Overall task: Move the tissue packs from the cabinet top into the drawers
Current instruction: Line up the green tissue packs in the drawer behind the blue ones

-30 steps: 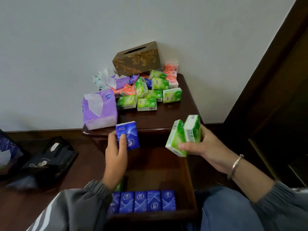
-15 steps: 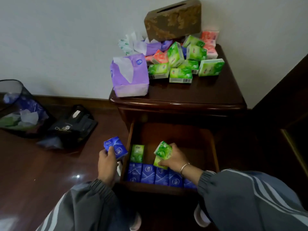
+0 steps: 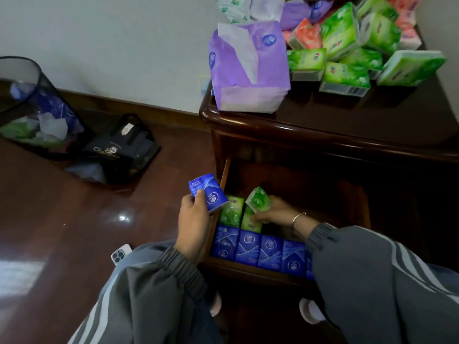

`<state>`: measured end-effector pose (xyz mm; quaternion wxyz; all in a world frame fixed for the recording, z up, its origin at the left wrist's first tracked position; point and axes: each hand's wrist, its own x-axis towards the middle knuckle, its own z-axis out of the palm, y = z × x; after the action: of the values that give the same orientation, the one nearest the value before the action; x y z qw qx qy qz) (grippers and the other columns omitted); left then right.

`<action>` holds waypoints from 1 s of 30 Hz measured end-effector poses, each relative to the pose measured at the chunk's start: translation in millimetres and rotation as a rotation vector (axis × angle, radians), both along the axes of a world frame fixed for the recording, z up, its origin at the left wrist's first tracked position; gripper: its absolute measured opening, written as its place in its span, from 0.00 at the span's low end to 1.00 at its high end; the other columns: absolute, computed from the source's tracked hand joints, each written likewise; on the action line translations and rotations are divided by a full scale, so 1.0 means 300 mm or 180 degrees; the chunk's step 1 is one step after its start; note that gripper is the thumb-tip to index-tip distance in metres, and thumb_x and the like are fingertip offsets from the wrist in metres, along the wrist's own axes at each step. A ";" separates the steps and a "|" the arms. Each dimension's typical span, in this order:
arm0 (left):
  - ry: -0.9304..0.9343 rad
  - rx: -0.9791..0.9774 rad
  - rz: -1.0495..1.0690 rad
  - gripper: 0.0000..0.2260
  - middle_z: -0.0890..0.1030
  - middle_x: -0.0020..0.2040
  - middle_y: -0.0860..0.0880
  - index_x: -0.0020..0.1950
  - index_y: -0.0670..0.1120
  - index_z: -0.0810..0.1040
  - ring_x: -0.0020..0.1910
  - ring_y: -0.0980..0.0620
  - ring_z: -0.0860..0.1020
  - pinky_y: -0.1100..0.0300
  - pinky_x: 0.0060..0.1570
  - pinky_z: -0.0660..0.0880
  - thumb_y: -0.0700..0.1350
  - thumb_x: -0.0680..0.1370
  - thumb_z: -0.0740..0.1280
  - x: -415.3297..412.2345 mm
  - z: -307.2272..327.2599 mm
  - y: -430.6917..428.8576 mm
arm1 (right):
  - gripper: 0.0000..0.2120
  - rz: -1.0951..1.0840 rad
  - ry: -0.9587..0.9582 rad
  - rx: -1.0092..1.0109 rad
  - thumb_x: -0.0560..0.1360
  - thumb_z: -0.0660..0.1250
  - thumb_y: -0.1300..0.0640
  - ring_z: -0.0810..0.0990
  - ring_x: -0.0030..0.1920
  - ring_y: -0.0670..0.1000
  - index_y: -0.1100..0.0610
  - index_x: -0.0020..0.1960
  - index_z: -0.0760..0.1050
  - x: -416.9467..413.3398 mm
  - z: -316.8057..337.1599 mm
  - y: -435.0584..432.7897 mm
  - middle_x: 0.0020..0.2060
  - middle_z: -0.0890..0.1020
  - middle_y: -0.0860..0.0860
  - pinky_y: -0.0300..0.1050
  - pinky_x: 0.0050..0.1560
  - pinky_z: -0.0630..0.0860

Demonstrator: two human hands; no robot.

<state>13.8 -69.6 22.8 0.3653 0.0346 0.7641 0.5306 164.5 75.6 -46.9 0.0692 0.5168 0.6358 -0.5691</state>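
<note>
On the floor at far left stand a mesh bin [image 3: 32, 108] and a black bag [image 3: 119, 150], with a phone [image 3: 121, 253] lying by the person's knee; none of these belongs to the job.

The left hand [image 3: 192, 227] has its fingers curled round a blue pack [image 3: 207, 192] and holds it just outside the left wall of the drawer [image 3: 248, 270], above the floor. It looks parked there so that the other hand has room to work.

Inside the open drawer, a blue row [image 3: 258, 252] stands on edge against the front wall, packed side by side, probably to save space. Behind it a second row has begun with a standing pack [image 3: 231, 212] at the left wall.

The right hand [image 3: 270, 211] reaches into the drawer, gripping a tilted green pack [image 3: 258, 198], while its fingertips touch a lower pack [image 3: 250, 220] next to the standing one. It seems to be settling that one upright before placing the tilted one.

On the cabinet [image 3: 347, 120], a large purple pack [image 3: 248, 68] sits at the left edge, and a heap [image 3: 347, 50] of green and red packs lies behind and to the right. Most of the task remains.
</note>
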 end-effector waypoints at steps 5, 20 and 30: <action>-0.0153 0.0090 0.0006 0.08 0.81 0.52 0.43 0.47 0.49 0.73 0.51 0.42 0.80 0.44 0.55 0.76 0.52 0.80 0.59 0.012 0.026 0.011 | 0.18 -0.0392 0.0251 -0.0408 0.64 0.77 0.55 0.81 0.46 0.46 0.51 0.51 0.75 0.022 0.035 -0.008 0.48 0.83 0.50 0.36 0.39 0.75; -0.0330 0.0189 0.0024 0.08 0.78 0.41 0.49 0.48 0.47 0.71 0.34 0.56 0.76 0.66 0.27 0.71 0.50 0.81 0.58 0.028 0.058 0.008 | 0.23 -0.1317 -0.0424 0.0043 0.81 0.53 0.45 0.75 0.61 0.60 0.62 0.60 0.74 -0.007 0.040 -0.086 0.61 0.76 0.62 0.51 0.62 0.70; -0.0372 0.0116 0.0032 0.08 0.80 0.47 0.48 0.45 0.52 0.70 0.45 0.49 0.79 0.54 0.45 0.75 0.53 0.80 0.58 0.029 0.039 0.010 | 0.16 -0.0144 -0.1133 0.0863 0.77 0.61 0.50 0.80 0.48 0.59 0.62 0.52 0.78 -0.020 0.053 -0.122 0.50 0.82 0.60 0.45 0.43 0.73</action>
<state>22.4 -66.6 34.6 0.4059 0.0064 0.7318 0.5474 158.4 39.0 -31.0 0.0975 0.6278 0.6725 -0.3796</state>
